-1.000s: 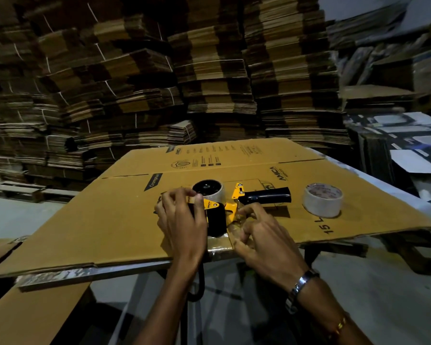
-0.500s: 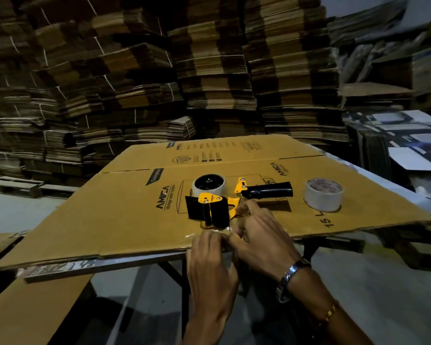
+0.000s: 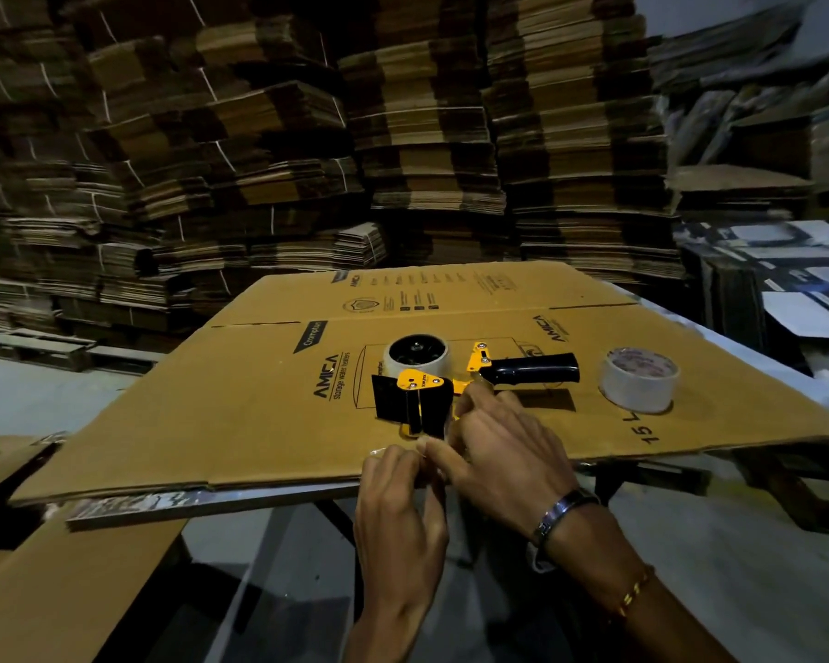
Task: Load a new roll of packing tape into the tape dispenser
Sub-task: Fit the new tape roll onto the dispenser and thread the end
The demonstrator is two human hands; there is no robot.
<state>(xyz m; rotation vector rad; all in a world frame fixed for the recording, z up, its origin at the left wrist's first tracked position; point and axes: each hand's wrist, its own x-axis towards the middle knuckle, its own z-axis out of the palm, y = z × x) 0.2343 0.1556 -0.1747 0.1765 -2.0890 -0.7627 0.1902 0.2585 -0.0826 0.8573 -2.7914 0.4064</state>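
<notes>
Hands first: left hand [image 3: 399, 490] and right hand [image 3: 494, 447] are bunched together at the near edge of the flattened cardboard box [image 3: 240, 413], fingertips meeting over what looks like a clear strip of tape [image 3: 429, 464] pulled out from the front of the dispenser. Both look like they're pinching that strip, though it's see-through and dim, so I can't be sure how it's held.

Just past the fingers, the yellow and black tape dispenser [image 3: 431, 394] lies on its side on the cardboard, black handle [image 3: 534, 368] pointing right. A roll [image 3: 417, 358] already sits on its hub. A second tape roll [image 3: 639, 380] sits flat on the cardboard, well apart to the right, nobody touching it.

My read is the roll's mounted and this is the threading step, getting the tape end through the front roller and past the blade. Next move probably needs steady tension and a straight pull so the sticky film doesn't fold on itself or grab the cardboard.
</notes>
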